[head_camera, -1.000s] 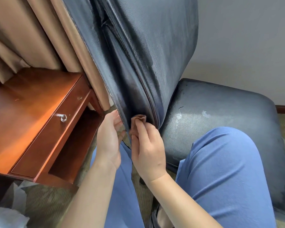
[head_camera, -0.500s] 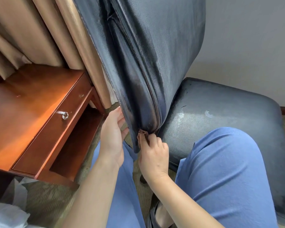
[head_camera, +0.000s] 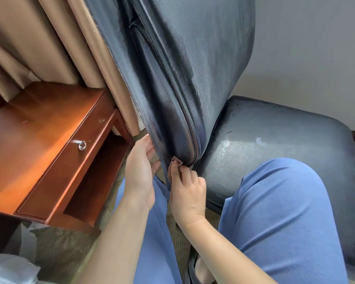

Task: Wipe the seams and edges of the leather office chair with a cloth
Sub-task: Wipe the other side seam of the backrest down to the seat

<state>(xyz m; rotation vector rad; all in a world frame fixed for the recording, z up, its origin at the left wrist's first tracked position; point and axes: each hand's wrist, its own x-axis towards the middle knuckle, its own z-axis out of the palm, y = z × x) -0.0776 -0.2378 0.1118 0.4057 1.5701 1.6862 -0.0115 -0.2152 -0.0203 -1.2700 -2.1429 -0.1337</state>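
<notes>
**Cloth nearly swallowed at the foot of the seam**

Beige curtains (head_camera: 49, 48) hang behind us, a grey wall stands to the right, and a reddish wooden worktop (head_camera: 29, 136) with a drawer knob (head_camera: 82, 144) sits at the left. Between them we have the dark leather chair back (head_camera: 193, 68) upright above its seat (head_camera: 275, 150), which shows scuffs and pale worn patches.

Our right hand (head_camera: 188, 193) is clenched around the brown cloth (head_camera: 177, 160), pinching it with the fingertips against the bottom end of the piped seam, just where the back meets the seat. Only a small fold of the cloth shows; the rest is hidden in the grip. Our left hand (head_camera: 140, 173) holds the outer edge of the chair back, thumb in front and fingers curled behind, steadying it.

We judge a few risks here. With so little cloth exposed, our bare fingertips may rub the seam instead of the fabric, leaving dirt in the groove. Pushing into the tight gap by the seat could wedge the cloth or pull it from our pinch. The leather looks worn, so hard pressure might lift more of the surface. If our left hand slackens, the back may swing away and the wipe will skip the lowest stretch.
</notes>
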